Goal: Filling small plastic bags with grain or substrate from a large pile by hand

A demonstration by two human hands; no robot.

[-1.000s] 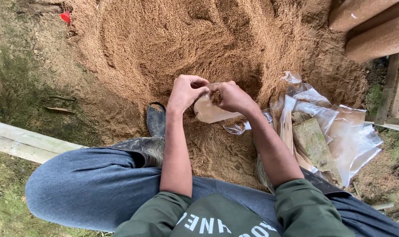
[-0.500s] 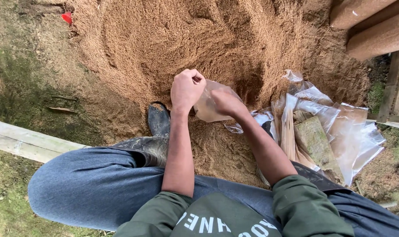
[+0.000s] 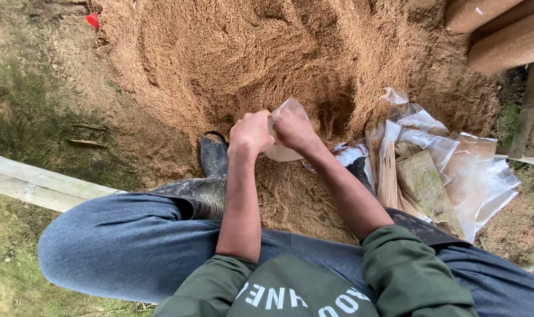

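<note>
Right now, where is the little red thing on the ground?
In the head view, the small red object lies at the upper left, on the left edge of the big sawdust pile, far from both hands.

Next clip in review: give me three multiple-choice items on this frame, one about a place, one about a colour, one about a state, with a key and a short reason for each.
1. Where does the pile of clear plastic bags lie?
A. right of the hands, on the sawdust's edge
B. on the plank at the left
C. on the person's lap

2. What colour is the boot below the left hand?
A. white
B. yellow
C. black

3. How is the small clear bag held?
A. lying loose on the ground
B. gripped by both hands
C. hanging from one finger

Key: 1 A, the bags lie beside the right forearm; 2 C, the rubber boot looks black; 3 B, the left hand and right hand both close on it above the sawdust heap.
</note>
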